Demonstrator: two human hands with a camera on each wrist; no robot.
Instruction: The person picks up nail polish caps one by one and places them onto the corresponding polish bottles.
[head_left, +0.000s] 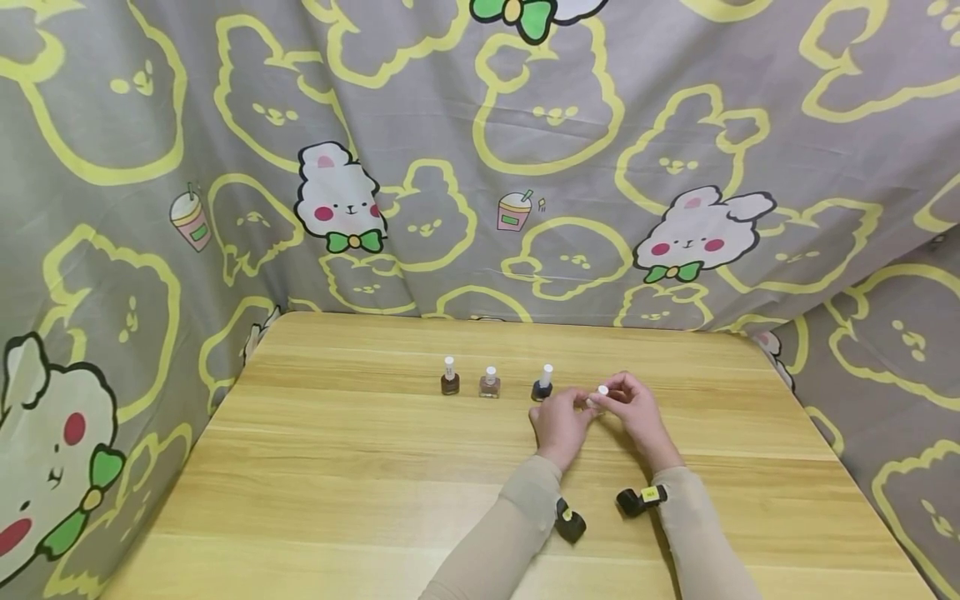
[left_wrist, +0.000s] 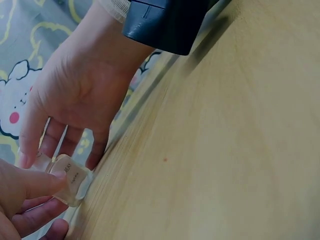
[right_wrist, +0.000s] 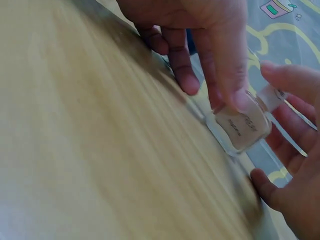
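Observation:
Between both hands is a clear nail polish bottle [right_wrist: 241,129] of pale beige polish with dark lettering, topped by a white cap [head_left: 603,390]. My left hand [head_left: 562,423] pinches the glass body, its thumb across the front in the left wrist view. With thumb and fingers my right hand [head_left: 636,414] grips the cap. The bottle looks tilted in both wrist views, low over the tabletop; whether its base touches the wood I cannot tell. Just left of the hands stands a dark blue nail polish bottle [head_left: 542,389] with a white cap.
Farther left on the wooden table [head_left: 337,475] stand a dark brown nail polish bottle [head_left: 450,384] and a pinkish-beige one [head_left: 490,387], both upright and white-capped. A grey patterned curtain [head_left: 420,125] hangs behind and beside the table. Each wrist wears a black camera.

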